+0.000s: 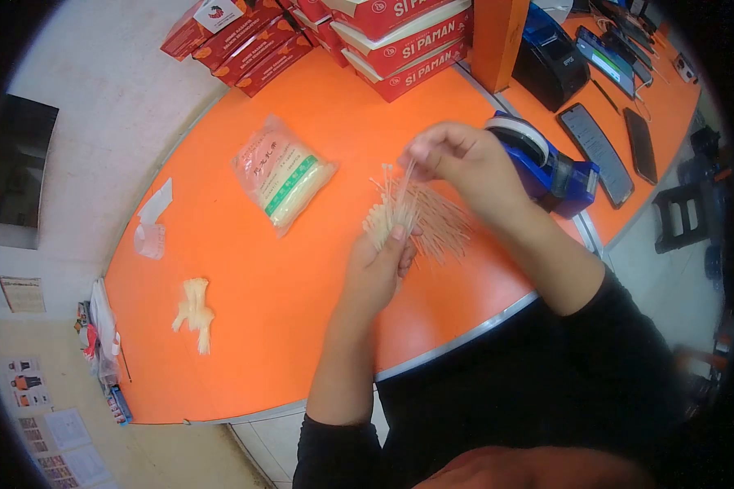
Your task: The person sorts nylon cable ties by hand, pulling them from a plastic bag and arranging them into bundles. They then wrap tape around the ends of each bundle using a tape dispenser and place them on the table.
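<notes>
My left hand [379, 265] is closed around a bunch of pale cream strands [377, 222], probably rubber bands. From its grip rises a thin translucent strip [406, 181], its upper end pinched between my right thumb and fingers. My right hand [457, 159] is above and to the right of the left one. Beneath and beside the hands, a loose pile of thin pinkish-tan sticks or strands [448, 220] spreads over the orange table [277, 334]. A clear printed bag [281, 175] of pale yellow contents lies left of the hands. Farther left rests a small pale yellow bundle [193, 314].
A blue tape dispenser [571, 181] stands right of my right hand. Phones [595, 151] and a black device [550, 61] lie beyond it. Red boxes [408, 61] are stacked at the back near an orange post [497, 49]. White paper scraps [155, 204] lie at the left.
</notes>
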The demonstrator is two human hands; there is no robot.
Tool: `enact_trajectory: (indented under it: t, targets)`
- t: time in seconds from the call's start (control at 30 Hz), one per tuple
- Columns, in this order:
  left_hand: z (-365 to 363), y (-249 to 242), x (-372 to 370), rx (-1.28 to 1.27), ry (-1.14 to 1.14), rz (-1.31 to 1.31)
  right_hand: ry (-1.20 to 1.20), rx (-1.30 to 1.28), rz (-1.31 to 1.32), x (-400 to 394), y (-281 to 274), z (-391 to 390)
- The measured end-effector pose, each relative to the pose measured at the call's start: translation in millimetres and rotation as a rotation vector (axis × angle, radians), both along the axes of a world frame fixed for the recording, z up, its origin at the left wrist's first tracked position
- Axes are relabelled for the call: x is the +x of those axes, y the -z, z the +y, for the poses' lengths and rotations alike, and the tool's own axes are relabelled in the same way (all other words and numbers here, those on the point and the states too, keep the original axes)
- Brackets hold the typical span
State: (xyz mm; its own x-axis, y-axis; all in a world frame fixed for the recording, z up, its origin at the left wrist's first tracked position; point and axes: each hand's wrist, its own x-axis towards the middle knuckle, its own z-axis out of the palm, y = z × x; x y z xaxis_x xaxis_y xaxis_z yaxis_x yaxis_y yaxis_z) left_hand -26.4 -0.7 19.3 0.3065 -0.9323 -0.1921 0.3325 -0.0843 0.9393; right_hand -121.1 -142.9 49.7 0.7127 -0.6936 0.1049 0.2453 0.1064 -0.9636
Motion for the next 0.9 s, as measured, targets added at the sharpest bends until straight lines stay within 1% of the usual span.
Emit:
enact_trajectory:
  t: [0.03,0.1,0.13,0.2,0.23,0.3,0.33,0.4,0.43,0.5,0.53,0.6,0.67,0.73,0.77,0.83,0.87,0.9]
  targets:
    - [-0.1,0.6,-0.2,-0.003,-0.004,0.008,0.001,0.000,0.000,-0.4,-2.2,-1.2]
    - [0.3,0.6,0.7,-0.010,0.004,0.015,0.165,0.266,-0.219,-1.4,-8.6,-3.9]
    - [0.7,0.6,1.2,-0.017,0.011,0.021,0.164,0.266,-0.219,-4.4,-5.3,-9.6]
    - [0.2,0.2,0.0,-0.028,-0.003,0.030,-0.157,0.281,-0.252,-13.0,-3.9,-20.2]
    - [-0.4,0.0,-0.7,-0.039,-0.015,0.037,-0.155,0.281,-0.253,-11.8,-6.8,-15.5]
    - [-0.2,0.0,-1.7,-0.044,0.000,0.033,-0.231,-0.193,0.282,-6.8,-15.4,0.5]
    - [0.0,0.2,-2.0,-0.050,0.013,0.029,-0.229,-0.193,0.282,-3.5,-8.8,3.7]
    - [0.2,1.3,-1.0,-0.033,0.056,0.013,-0.210,-0.239,0.067,4.7,7.3,8.9]
    - [0.7,1.7,-0.6,-0.014,0.096,-0.005,-0.211,-0.239,0.068,2.9,7.3,7.3]
    - [1.0,-1.1,-2.0,0.019,0.093,-0.027,-0.016,0.033,0.017,-2.6,1.7,0.4]
    - [1.2,-2.1,-2.3,0.053,0.092,-0.050,-0.018,0.033,0.017,-2.5,0.9,-4.6]
    - [0.9,-1.7,-1.4,0.044,0.079,-0.055,0.092,0.254,-0.299,-1.7,-2.0,-13.8]
    - [0.6,-1.9,-0.6,0.035,0.068,-0.061,0.110,0.296,-0.268,-6.2,-9.3,-13.6]
    - [1.3,-2.8,0.2,0.013,0.109,-0.050,-0.223,0.294,-0.090,-14.4,-10.7,-16.0]
    - [1.1,-2.5,-0.2,0.012,0.108,-0.050,-0.223,0.293,-0.089,-13.5,-11.3,-13.3]
    - [0.9,-1.3,-1.3,0.000,0.083,-0.013,-0.332,-0.318,0.277,-9.0,-15.1,-4.2]
    - [1.0,-0.9,-1.0,0.000,0.082,-0.012,-0.333,-0.319,0.278,-8.2,-13.4,-3.9]
    - [0.9,-0.4,-0.8,-0.015,0.092,-0.011,-0.407,-0.259,0.281,-7.1,-9.9,-3.5]
